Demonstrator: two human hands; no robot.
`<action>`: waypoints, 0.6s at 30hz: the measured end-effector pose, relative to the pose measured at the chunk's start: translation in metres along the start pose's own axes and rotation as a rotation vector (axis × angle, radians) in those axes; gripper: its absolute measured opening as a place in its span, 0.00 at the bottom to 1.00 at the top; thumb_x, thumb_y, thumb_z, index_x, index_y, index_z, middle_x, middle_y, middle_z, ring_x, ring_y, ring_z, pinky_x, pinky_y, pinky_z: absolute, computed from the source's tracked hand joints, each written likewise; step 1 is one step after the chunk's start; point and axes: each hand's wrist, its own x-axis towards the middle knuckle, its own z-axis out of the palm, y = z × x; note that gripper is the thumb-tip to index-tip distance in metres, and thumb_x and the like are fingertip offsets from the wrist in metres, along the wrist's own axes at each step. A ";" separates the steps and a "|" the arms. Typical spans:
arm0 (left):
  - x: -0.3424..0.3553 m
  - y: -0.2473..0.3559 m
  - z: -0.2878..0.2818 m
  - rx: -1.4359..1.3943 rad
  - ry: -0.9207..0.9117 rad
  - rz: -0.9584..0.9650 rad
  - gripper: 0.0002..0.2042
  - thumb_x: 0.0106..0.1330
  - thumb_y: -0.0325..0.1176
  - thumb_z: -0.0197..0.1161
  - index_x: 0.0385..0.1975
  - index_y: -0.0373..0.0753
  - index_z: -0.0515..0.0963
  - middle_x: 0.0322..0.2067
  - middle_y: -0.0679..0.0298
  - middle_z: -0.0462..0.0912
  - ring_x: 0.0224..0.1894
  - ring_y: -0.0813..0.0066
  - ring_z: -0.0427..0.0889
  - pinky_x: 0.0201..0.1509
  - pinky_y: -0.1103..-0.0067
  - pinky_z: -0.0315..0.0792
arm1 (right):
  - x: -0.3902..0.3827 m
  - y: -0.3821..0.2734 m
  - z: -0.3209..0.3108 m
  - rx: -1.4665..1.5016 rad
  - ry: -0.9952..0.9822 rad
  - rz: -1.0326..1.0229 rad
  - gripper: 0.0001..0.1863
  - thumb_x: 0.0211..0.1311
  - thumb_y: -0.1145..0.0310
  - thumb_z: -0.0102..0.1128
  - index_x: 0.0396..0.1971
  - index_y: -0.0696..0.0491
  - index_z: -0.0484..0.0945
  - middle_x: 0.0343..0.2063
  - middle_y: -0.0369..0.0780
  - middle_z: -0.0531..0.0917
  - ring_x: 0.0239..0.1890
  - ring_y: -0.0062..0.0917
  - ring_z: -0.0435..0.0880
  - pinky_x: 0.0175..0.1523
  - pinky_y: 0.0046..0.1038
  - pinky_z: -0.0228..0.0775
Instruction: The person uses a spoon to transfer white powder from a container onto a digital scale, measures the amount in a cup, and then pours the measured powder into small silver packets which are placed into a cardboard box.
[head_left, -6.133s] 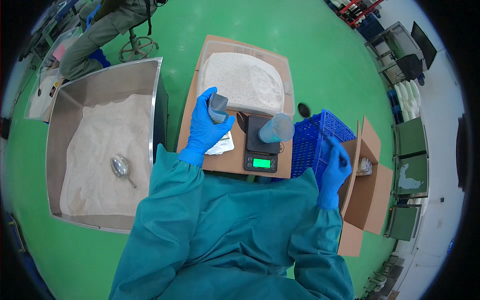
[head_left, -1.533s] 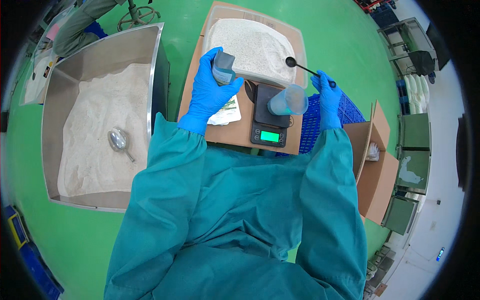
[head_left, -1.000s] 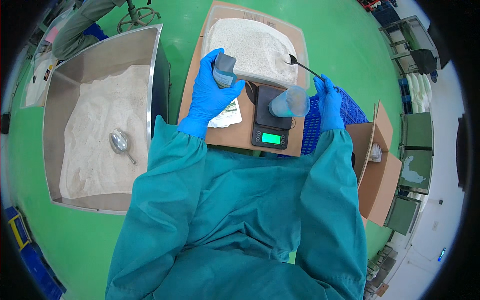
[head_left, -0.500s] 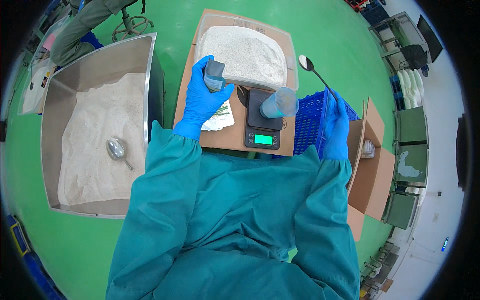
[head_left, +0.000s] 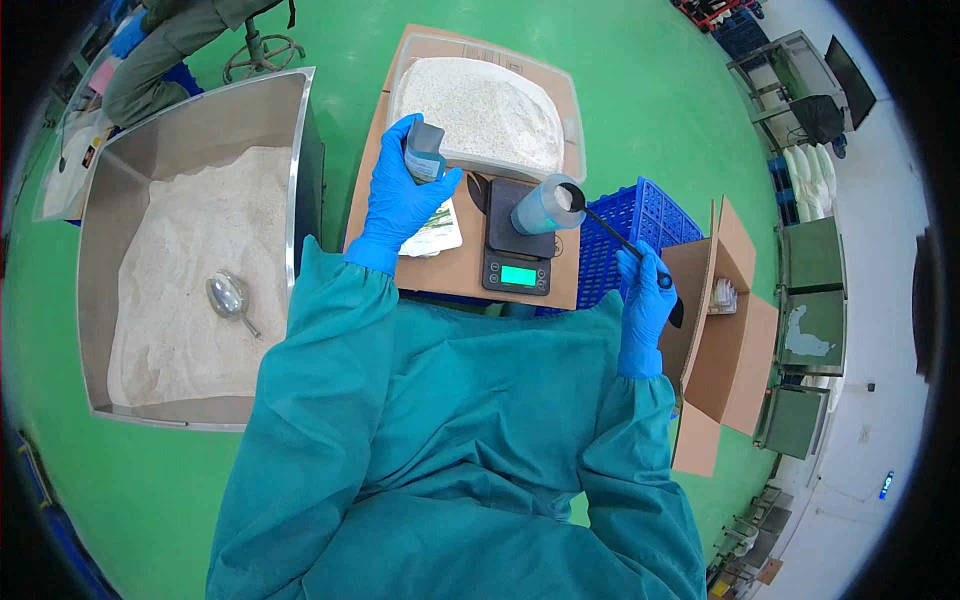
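My gloved left hand (head_left: 403, 195) grips a small grey pouch (head_left: 425, 148), held upright beside the clear tub of whitish granules (head_left: 480, 110). A stack of white packets (head_left: 436, 232) lies beneath that hand on the cardboard surface (head_left: 368, 170). My right hand (head_left: 645, 295) holds a long black spoon (head_left: 622, 240), whose head is at the mouth of a translucent blue cup (head_left: 540, 210). The cup stands on a black digital scale (head_left: 512, 265) with a lit green display.
A steel bin (head_left: 95, 300) of pale powder, a metal scoop (head_left: 227, 300) inside, stands left. At right are a blue crate (head_left: 635, 210) and open carton (head_left: 745, 380). A co-worker (head_left: 165, 65) sits at upper left; green machinery (head_left: 812, 325) lines the right wall.
The spoon has moved from the tub of granules, out to the right, then down and left to the cup. My right hand is lower now; my left still holds the pouch.
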 end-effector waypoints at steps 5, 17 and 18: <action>0.002 -0.004 0.001 0.027 0.000 0.015 0.39 0.47 0.32 0.74 0.60 0.40 0.59 0.52 0.54 0.70 0.53 0.66 0.73 0.56 0.72 0.70 | 0.002 0.001 -0.003 0.052 0.036 0.039 0.18 0.68 0.66 0.52 0.49 0.64 0.74 0.41 0.46 0.82 0.40 0.31 0.84 0.44 0.26 0.79; 0.002 -0.005 0.002 0.030 -0.006 0.025 0.38 0.47 0.31 0.73 0.60 0.40 0.60 0.52 0.55 0.70 0.53 0.66 0.73 0.56 0.72 0.70 | 0.007 -0.002 -0.016 0.186 0.068 0.125 0.19 0.70 0.64 0.50 0.52 0.63 0.71 0.43 0.47 0.80 0.44 0.29 0.82 0.48 0.25 0.77; 0.002 -0.006 0.002 0.031 -0.008 0.025 0.38 0.47 0.31 0.73 0.60 0.41 0.60 0.52 0.55 0.70 0.53 0.67 0.73 0.56 0.72 0.70 | 0.007 -0.002 -0.016 0.205 0.061 0.127 0.19 0.69 0.64 0.50 0.52 0.63 0.71 0.43 0.47 0.80 0.44 0.29 0.82 0.49 0.25 0.77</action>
